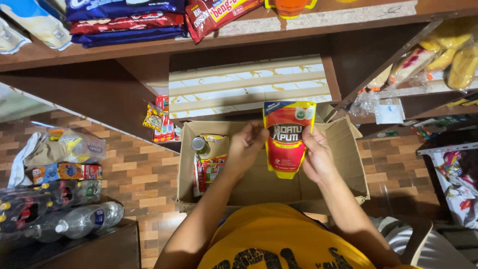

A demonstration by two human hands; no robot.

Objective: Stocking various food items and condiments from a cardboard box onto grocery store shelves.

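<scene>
A red and yellow stand-up pouch (286, 142) hangs upright over an open cardboard box (343, 149). My right hand (316, 157) grips the pouch along its right edge. My left hand (245, 147) touches the pouch's left edge near the top, fingers curled. Inside the box, at its left end, stand more packets of the same kind (209, 167) and a small metal can (198, 143). My forearms reach in from below, over my yellow shirt.
Wooden shelves (149, 50) above carry snack packs and biscuit packets (124, 20). Plastic bottles (74, 219) and bagged goods (64, 149) lie at the left. Hanging bags of snacks (448, 55) fill the right shelf. The floor is brick-pattern tile (139, 174). A white plastic chair (428, 244) stands at the lower right.
</scene>
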